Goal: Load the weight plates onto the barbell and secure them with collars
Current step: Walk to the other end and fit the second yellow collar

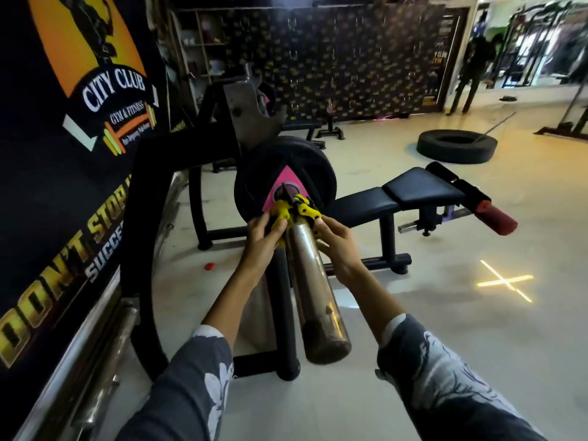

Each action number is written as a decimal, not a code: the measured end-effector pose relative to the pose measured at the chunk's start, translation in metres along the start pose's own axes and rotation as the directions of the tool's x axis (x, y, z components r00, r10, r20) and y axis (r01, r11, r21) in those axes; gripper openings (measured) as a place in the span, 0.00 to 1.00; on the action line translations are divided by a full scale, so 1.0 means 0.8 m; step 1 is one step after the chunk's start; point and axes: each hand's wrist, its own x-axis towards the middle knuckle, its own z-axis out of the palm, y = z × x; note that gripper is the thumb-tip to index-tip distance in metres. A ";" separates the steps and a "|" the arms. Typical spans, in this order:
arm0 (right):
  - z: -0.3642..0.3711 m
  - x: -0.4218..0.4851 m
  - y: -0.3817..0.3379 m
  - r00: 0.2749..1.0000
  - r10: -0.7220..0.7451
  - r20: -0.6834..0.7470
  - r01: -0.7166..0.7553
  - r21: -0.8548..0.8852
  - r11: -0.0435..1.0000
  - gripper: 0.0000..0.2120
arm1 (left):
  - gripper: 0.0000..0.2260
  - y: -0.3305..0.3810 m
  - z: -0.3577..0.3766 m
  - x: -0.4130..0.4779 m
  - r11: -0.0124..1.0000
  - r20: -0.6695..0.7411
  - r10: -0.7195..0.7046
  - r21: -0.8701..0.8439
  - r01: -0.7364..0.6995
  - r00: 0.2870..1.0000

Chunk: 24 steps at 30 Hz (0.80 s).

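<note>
A steel barbell sleeve (313,288) points toward me from the bench rack. Black weight plates (280,167) with a pink centre sit on the sleeve. A yellow and black collar (294,211) is around the sleeve, right against the outer plate. My left hand (264,232) grips the collar's left side. My right hand (334,238) holds its right side, fingers curled around the yellow edge. Whether the collar's clasp is latched I cannot tell.
A black padded bench (404,192) with red-tipped rollers stands to the right. The rack's black frame (152,218) and a banner wall (63,154) are on the left. A tyre (456,146) lies on the floor behind. A person stands far right at the back.
</note>
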 end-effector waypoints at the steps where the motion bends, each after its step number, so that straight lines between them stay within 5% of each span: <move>1: -0.002 0.018 0.004 1.000 0.006 -0.001 -0.006 0.006 1.000 0.12 | 0.18 -0.003 -0.002 0.016 0.999 -0.036 0.007 0.032 -0.006 0.999; 4: -0.006 0.064 0.017 1.000 0.022 -0.018 -0.020 0.077 0.997 0.11 | 0.29 -0.008 -0.006 0.055 0.997 -0.116 0.002 0.081 0.008 0.993; 8: -0.013 0.093 0.031 0.999 -0.039 0.033 0.036 0.091 0.995 0.10 | 0.22 0.007 -0.007 0.082 0.991 -0.271 0.063 0.129 -0.028 0.960; 11: -0.014 0.096 0.036 0.997 -0.073 0.040 0.068 0.114 0.991 0.08 | 0.19 0.019 -0.013 0.089 0.953 -0.231 0.149 0.294 -0.077 0.962; 14: -0.011 0.094 0.033 0.999 -0.036 0.038 0.030 0.151 0.988 0.09 | 0.22 0.046 -0.018 0.096 0.667 -0.117 0.380 0.722 -0.184 0.918; 17: -0.016 0.092 0.021 0.997 0.034 0.071 -0.043 0.121 0.992 0.12 | 0.44 0.093 -0.018 0.108 0.305 0.099 0.416 0.921 -0.242 0.904; 20: -0.021 0.093 0.002 0.978 0.165 0.124 -0.173 0.049 0.984 0.22 | 0.55 0.124 -0.014 0.123 0.243 0.230 0.172 0.933 -0.267 0.958; 24: -0.007 0.104 -0.036 0.924 0.350 0.156 -0.347 -0.047 0.937 0.37 | 0.54 0.129 -0.009 0.126 0.263 0.224 0.155 0.930 -0.259 0.962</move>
